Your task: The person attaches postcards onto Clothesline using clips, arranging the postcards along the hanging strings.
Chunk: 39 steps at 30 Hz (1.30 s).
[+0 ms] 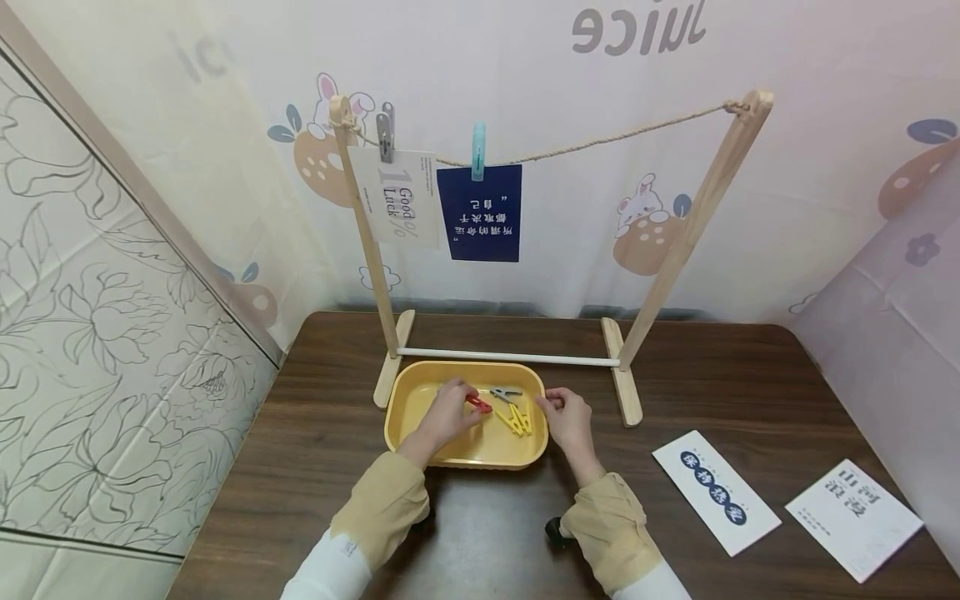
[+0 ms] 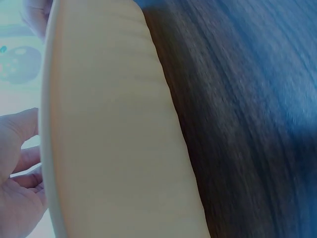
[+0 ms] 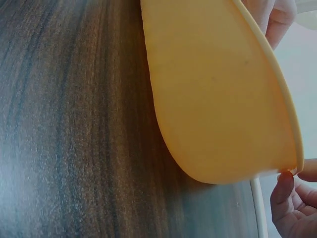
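Note:
A yellow plastic basin (image 1: 468,461) stands on the table in front of the rack. My left hand (image 1: 448,412) reaches into it and holds a red clothespin (image 1: 480,405) between thumb and fingers. Beside it in the basin lie yellow clothespins (image 1: 516,421) and a grey clothespin (image 1: 506,392). With thumb and fingers, my right hand (image 1: 568,417) pinches the basin's right rim, also visible in the right wrist view. The basin wall (image 2: 114,119) hides the left fingertips and the clothespins in the left wrist view.
Behind the basin, a wooden rack (image 1: 693,208) carries a sagging rope (image 1: 630,133). A grey clothespin (image 1: 386,137) holds a white card (image 1: 397,200); a light blue clothespin (image 1: 478,150) holds a navy card (image 1: 483,225). Two white cards (image 1: 693,471) (image 1: 855,521) lie on the right.

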Each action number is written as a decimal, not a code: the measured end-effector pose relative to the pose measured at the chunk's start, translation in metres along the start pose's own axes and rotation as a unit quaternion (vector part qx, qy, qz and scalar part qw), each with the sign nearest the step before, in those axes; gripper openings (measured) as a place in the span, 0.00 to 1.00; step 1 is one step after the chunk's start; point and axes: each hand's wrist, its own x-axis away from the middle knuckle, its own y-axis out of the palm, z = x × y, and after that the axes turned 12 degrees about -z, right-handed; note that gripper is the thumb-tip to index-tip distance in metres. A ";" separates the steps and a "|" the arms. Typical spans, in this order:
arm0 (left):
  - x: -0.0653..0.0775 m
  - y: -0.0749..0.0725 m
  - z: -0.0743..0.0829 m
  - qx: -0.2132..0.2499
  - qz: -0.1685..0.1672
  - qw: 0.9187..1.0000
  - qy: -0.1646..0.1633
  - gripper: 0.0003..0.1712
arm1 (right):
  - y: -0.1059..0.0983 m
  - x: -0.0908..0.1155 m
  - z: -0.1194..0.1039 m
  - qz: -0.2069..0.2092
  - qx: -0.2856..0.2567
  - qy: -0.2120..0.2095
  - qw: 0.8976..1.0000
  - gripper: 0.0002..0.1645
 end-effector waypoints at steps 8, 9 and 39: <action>0.011 -0.001 0.004 0.031 0.014 0.999 -0.005 0.13 | -0.003 0.006 0.009 -0.022 -0.038 0.014 0.999 0.15; 0.012 -0.002 0.005 0.034 0.012 0.999 -0.008 0.13 | -0.004 0.007 0.010 -0.027 -0.049 0.017 0.998 0.16; 0.031 -0.009 0.021 0.035 0.056 0.997 0.027 0.12 | -0.080 0.046 0.042 -0.085 0.119 -0.004 0.989 0.20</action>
